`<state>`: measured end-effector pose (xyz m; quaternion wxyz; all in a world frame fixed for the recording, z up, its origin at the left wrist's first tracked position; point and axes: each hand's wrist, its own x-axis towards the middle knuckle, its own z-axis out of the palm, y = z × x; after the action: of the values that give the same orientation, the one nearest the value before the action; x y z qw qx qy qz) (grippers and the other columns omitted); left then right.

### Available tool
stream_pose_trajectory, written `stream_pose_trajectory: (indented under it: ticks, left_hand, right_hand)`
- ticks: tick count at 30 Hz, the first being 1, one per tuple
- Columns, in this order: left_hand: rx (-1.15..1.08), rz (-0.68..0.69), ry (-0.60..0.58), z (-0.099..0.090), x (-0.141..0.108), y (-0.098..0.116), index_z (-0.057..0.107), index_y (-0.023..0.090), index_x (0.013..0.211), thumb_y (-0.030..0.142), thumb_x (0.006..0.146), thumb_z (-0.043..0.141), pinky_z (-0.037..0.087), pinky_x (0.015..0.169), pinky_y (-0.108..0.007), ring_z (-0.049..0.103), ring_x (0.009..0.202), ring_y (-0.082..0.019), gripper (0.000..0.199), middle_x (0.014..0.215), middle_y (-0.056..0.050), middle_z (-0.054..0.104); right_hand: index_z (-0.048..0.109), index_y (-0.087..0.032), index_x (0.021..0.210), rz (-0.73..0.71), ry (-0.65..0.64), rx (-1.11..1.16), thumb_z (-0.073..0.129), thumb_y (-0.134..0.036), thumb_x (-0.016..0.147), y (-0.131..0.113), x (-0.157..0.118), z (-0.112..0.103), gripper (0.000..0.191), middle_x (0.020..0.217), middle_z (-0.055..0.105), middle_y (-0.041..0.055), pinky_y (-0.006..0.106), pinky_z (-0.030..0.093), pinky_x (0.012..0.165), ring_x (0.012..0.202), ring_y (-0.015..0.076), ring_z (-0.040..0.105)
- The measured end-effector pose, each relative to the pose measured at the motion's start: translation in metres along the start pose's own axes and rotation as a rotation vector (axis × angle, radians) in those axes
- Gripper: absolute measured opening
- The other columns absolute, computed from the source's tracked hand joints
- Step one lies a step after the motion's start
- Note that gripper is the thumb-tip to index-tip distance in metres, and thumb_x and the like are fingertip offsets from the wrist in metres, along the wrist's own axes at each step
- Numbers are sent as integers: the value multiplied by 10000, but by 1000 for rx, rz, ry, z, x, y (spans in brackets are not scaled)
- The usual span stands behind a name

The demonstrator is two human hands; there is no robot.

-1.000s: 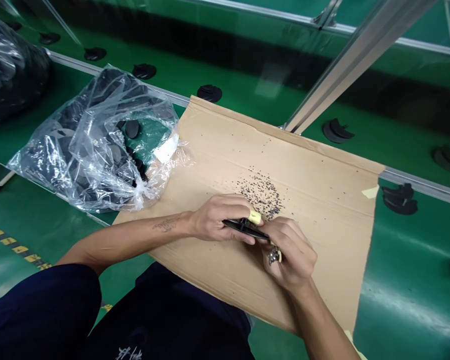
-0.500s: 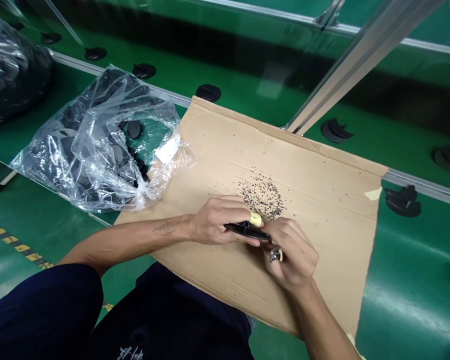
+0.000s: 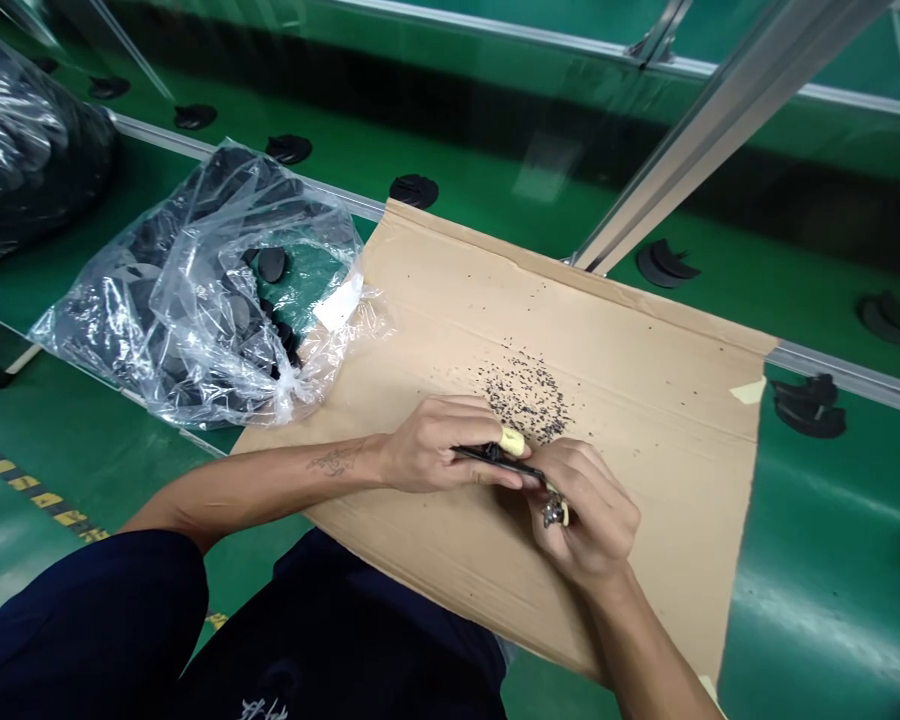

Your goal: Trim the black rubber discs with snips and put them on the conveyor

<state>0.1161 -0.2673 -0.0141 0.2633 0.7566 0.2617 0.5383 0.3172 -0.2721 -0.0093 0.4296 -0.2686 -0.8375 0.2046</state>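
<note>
My left hand [image 3: 450, 440] is closed round a thin, curved black plastic part [image 3: 487, 455], held nearly edge-on above the cardboard. A yellow wrap covers a fingertip at the part's upper face. My right hand [image 3: 589, 505] is closed at the part's right end, its fingers meeting the piece there. In its grip sits a small shiny metal tool [image 3: 553, 512]; most of it is hidden by the fingers, so its kind cannot be told. Just beyond both hands, many tiny black scraps [image 3: 529, 395] lie scattered on the cardboard sheet [image 3: 675, 470].
A clear plastic bag [image 3: 195, 290] of black parts lies at the left, with a larger full bag [image 3: 30, 150] behind it. Along the green belt [image 3: 510, 215] behind, several black parts [image 3: 667, 263] sit spaced out. A metal post [image 3: 667, 140] rises at the cardboard's back edge.
The black part has tilted slightly in my hands and looks thinner now. Both hands stay close together in nearly the same place, and the view has shifted a little.
</note>
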Motion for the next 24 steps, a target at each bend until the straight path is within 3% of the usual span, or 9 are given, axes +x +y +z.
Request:
stream_pose_trajectory:
  ticks: [5,10,12,14,16,18,21,24]
  left_hand:
    - [-56,-62,-14,-1,1,0,698,122,1136,498,943,640,587,755,-283,705,793,-150,426,864,-91,777]
    - [-3,-19,-28,1,-1,-1,718,135,1055,333,940,693,557,729,-269,672,765,-134,230,869,-79,763]
    - [0,-37,-50,0,-2,-1,722,118,1016,350,923,714,538,706,-264,649,748,-134,250,834,-78,743]
    - [-82,-129,-113,-3,-2,-1,732,107,1009,487,931,665,523,677,-264,625,726,-137,394,807,-81,719]
    - [-256,-302,-189,-9,1,-1,748,108,1039,634,973,478,517,657,-263,610,707,-133,595,828,-95,714]
    - [-446,-490,-246,-15,4,-1,762,123,1064,645,991,414,531,681,-253,632,730,-126,632,885,-101,729]
    - [-639,-672,-312,-19,9,-3,780,128,1032,530,913,672,563,779,-245,699,856,-140,433,960,-101,755]
    - [-736,-699,-336,-19,8,-4,795,119,979,473,835,781,574,792,-238,720,892,-150,383,986,-117,765]
  right_hand:
    - [653,-205,1012,30,55,47,600,-50,876,1,-1,1,212,837,699,50,360,553,682,736,184,650]
    - [682,-230,1106,76,141,-46,693,-107,866,-2,1,-3,270,979,719,82,366,569,683,825,212,685]
    - [676,-235,1101,78,125,-22,714,-99,851,-3,2,-5,287,969,714,77,365,568,682,821,210,679]
    - [667,-230,1054,74,84,45,686,-65,856,-4,4,-6,259,907,702,58,367,562,684,783,197,663]
    - [657,-226,1008,89,67,104,654,-47,866,-4,5,-6,228,868,684,46,362,554,678,760,186,650]
    - [650,-229,987,122,68,135,642,-53,877,-5,6,-6,208,863,671,44,354,548,667,760,182,643]
    - [646,-236,975,167,52,156,660,-92,886,-8,7,-9,170,876,667,50,350,544,661,776,187,639]
    - [646,-232,964,175,23,177,695,-117,872,-9,7,-11,156,874,656,49,343,537,657,775,186,634]
